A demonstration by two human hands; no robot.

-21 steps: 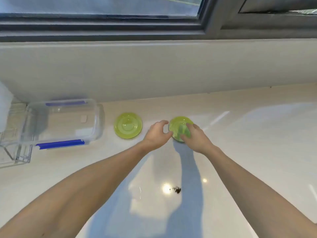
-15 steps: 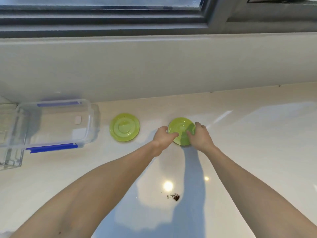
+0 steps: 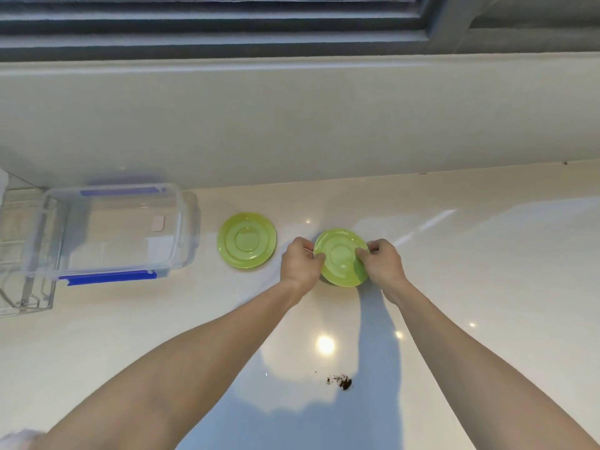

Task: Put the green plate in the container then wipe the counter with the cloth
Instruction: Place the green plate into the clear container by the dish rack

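A green plate (image 3: pixel 341 258) is held by both hands over the pale counter (image 3: pixel 487 271), tilted with its near edge lifted. My left hand (image 3: pixel 300 263) grips its left rim and my right hand (image 3: pixel 383 263) grips its right rim. A second green plate (image 3: pixel 246 240) lies flat on the counter to the left. Further left stands an open clear plastic container (image 3: pixel 110 228) with blue clips. A bit of white material, possibly the cloth (image 3: pixel 16 438), shows at the bottom left corner.
A small patch of dark crumbs (image 3: pixel 341 381) lies on the counter near me. A clear rack (image 3: pixel 19 254) stands at the left edge beside the container. A low wall and window frame (image 3: pixel 292 34) run along the back.
Both hands have closed on the right plate's rims and tipped it up off the counter. The other plate and the container have not moved.
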